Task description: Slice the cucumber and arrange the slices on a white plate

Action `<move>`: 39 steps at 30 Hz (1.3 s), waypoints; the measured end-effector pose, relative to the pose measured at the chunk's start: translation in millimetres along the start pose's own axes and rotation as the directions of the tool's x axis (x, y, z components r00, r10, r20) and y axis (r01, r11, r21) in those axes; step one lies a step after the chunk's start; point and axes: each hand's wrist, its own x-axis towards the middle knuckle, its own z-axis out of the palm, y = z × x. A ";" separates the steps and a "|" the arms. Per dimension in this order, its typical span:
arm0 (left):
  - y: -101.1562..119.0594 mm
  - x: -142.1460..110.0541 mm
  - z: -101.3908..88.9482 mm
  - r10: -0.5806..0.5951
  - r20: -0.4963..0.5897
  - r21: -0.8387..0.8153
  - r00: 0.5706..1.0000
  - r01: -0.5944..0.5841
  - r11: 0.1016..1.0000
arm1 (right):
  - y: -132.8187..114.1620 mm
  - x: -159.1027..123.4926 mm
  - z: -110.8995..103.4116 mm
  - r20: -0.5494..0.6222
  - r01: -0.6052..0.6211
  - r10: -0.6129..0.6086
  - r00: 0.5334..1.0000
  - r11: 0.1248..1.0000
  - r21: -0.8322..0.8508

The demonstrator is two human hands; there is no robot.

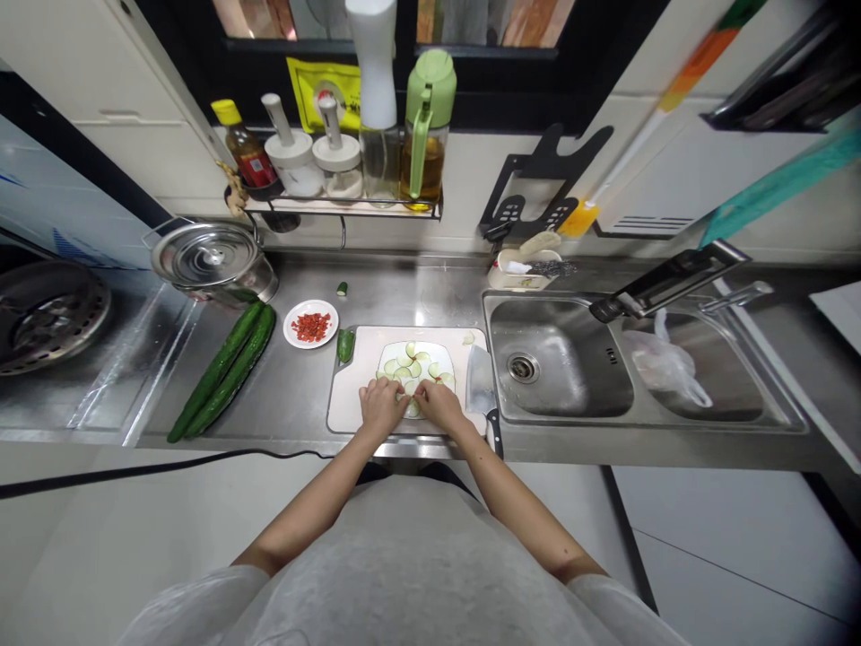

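A square white plate (pixel 439 352) lies on the pale cutting board (pixel 350 395), with several thin cucumber slices (pixel 406 360) laid out in curved patterns and small red bits among them. At the plate's near edge my left hand (pixel 383 406) and my right hand (pixel 437 406) face each other, fingers closed in a pinch around a cucumber slice (pixel 413 409) between them. My fingers partly hide that slice. To the right of the plate, a kitchen knife (pixel 480 381) rests along the board's edge. A cut cucumber piece (pixel 345 345) touches the board's left side.
A small white dish (pixel 310 339) of chopped red pepper and two whole cucumbers (pixel 225 372) lie left of the board. Behind them stands a lidded steel pot (pixel 213 260). A double sink (pixel 558 359) with a faucet (pixel 673 283) is on the right. A condiment shelf (pixel 343 206) hangs above.
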 end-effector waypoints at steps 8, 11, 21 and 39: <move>-0.7 0.2 1.0 0.001 0.005 -0.011 1.000 -0.001 1.000 | -2.5 3.4 1.7 -0.021 0.000 -0.001 1.000 0.999 -0.039; 0.3 0.6 2.0 -0.003 0.003 -0.016 1.000 0.003 1.000 | -2.0 3.4 1.4 -0.016 -0.004 0.003 1.000 0.999 -0.039; 2.6 1.5 2.0 0.003 -0.005 -0.007 1.000 -0.003 1.000 | 2.0 4.4 1.6 -0.032 -0.018 0.017 0.999 1.000 -0.021; 4.1 2.1 -1.4 -0.004 0.005 -0.020 1.000 0.004 1.000 | 4.3 3.8 -3.4 -0.034 -0.030 0.029 0.999 0.999 -0.013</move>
